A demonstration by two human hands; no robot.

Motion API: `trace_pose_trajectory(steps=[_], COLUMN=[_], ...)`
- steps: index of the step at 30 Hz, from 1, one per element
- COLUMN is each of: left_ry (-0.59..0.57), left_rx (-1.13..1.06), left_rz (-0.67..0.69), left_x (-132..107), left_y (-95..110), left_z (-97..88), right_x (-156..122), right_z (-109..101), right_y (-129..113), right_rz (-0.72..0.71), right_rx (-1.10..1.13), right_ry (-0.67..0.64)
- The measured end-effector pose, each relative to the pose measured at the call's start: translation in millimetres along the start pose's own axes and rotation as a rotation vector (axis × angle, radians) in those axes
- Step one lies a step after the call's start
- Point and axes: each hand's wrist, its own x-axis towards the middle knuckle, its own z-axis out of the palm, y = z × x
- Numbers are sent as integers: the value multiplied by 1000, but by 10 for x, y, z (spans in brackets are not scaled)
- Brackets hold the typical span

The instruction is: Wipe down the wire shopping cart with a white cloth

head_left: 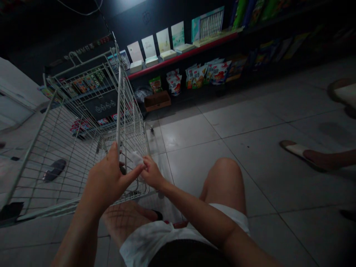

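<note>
The person's right hand was pinched closed on a small white tissue, held at the near end of a wire shopping cart. The left hand was just beside it, thumb stretched out to the tissue, though I couldn't tell whether that hand was gripping anything. Beyond the cart, snack packets hung beneath a red-edged shelf.

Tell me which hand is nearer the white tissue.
Right hand: its fingers pinch the white tissue. The left hand is just to the tissue's left, with its thumb stretched toward it.
</note>
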Motion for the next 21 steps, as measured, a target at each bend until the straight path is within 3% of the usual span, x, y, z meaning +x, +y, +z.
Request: trace_pose_trajectory(steps=[3,5,8,11,14,16,18,21], left_ry=[1,5,17,26,29,27,23,13], left_rx=[-5,-29,-52,-63,-85,-89,-85,-90], left_rz=[0,17,20,11,41,34,4,-11], left_x=[-8,-12,-18,-24,-23,-18,-10,-1], left_y=[-23,-36,-39,-20,9,26,36,36], left_z=[9,16,17,-3,-26,-29,-22,-7], right_x=[-204,-121,277,834,1307,1467,1453,1117], right_z=[30,49,9,-114,-189,-159,-88,-21], right_y=[2,77,194,156,-60,-228,-360,-485], right_rz=[-84,-104,-48,20,-105,-212,-247,-229], right_rx=[42,39,-18,-66,-53,-47,-51,-46], right_ry=[29,50,50,95,217,199,134,96])
